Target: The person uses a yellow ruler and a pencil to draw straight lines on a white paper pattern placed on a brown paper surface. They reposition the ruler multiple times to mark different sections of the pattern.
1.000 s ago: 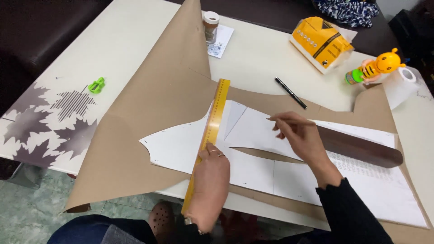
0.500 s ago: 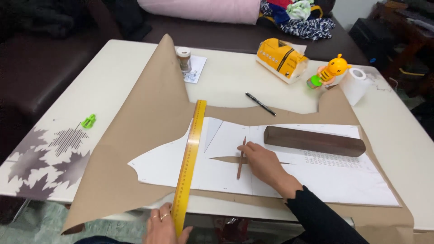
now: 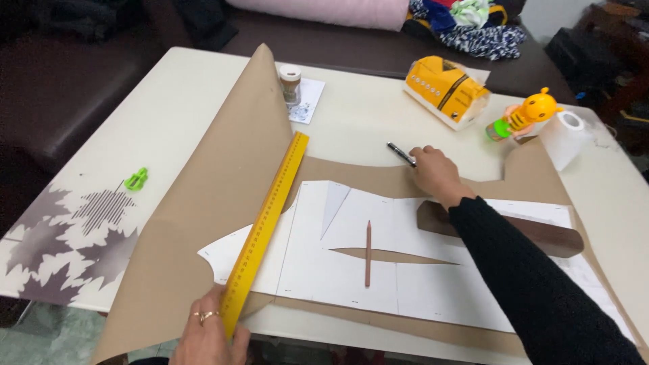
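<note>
Two hands are busy — the right hand [image 3: 436,172] stretches far out, fingers curled onto a black pen [image 3: 401,154]; the left hand [image 3: 209,334] lies flat, open, pinning the yellow ruler [image 3: 267,226].

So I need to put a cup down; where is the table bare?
Bare table lies left of the brown paper, above the green clip. A smaller patch sits between the jar and the yellow box. The right end is crowded: toy bottle, paper roll.
</note>
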